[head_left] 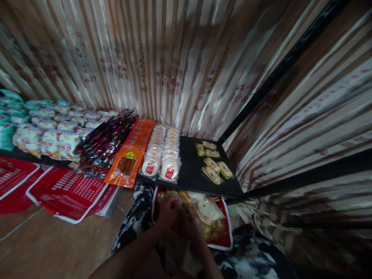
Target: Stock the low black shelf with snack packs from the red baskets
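Observation:
My left hand [171,211] and my right hand [192,221] are close together above a red basket [229,226] with a white rim, in front of the shelf edge. Both look dark and blurred, with fingers curled in; whatever they may hold is hidden. Inside the basket lie white packets [207,209] and gold-wrapped packets [215,231]. On the black shelf [190,162] beyond, several small yellow-green packets [213,164] lie loose at the right. Two rows of clear-wrapped round crackers [170,155] stand to their left.
Orange snack packs [128,153], dark shiny packets [101,145], white bags [59,141] and green bags [6,133] line the shelf leftward. More red baskets [69,190] sit below it. A striped curtain [174,58] hangs behind, and black poles [276,73] frame the right.

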`<state>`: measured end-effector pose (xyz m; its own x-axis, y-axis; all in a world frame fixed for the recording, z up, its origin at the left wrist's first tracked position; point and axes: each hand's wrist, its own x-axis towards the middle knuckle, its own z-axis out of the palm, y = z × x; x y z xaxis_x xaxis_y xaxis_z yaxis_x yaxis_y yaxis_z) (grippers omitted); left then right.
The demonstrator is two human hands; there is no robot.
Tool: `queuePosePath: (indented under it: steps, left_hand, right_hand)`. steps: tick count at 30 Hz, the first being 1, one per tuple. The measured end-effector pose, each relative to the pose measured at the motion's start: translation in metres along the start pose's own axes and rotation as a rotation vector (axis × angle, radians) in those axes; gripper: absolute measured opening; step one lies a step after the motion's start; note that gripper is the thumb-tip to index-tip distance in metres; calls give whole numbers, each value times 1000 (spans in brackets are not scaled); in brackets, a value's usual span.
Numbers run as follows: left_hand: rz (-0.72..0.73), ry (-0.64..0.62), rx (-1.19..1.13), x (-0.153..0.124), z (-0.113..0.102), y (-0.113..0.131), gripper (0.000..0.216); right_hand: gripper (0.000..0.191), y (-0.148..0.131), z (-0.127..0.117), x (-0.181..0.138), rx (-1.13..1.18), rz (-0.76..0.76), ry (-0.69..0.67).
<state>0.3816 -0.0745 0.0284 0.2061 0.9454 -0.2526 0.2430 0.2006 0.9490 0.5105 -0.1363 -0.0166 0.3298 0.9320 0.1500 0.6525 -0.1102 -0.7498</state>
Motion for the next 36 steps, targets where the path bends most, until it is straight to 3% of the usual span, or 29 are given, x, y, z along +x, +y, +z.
queuePosePath:
  steps: [3, 6, 11, 16, 25, 31, 36]
  left_hand:
    - [-95, -35, -146, 3, -14, 6, 15]
    - [-137, -109, -235, -3, -27, 17, 27]
    - [-246, -230, -394, -15, -45, 37, 42]
    - [-145, -248, -334, -15, -51, 32, 42]
    - [-92, -168, -226, -21, -55, -2, 36]
    - [-52, -68, -41, -27, -63, -12, 35]
    - [-90, -48, -248, -28, -61, -6, 40]
  right_hand:
    - [34, -16, -9, 3, -9, -79, -2]
    - [30, -30, -19, 7, 12, -78, -17]
    - [32, -51, -32, 12, 135, 68, -3]
    - [41, -69, -40, 17, 353, 215, -34]
    - [46, -80, -35, 10, 653, 446, -20]
    - [42, -69, -17, -7, 863, 609, -1]
    - [38, -57, 3, -16, 898, 646, -9]
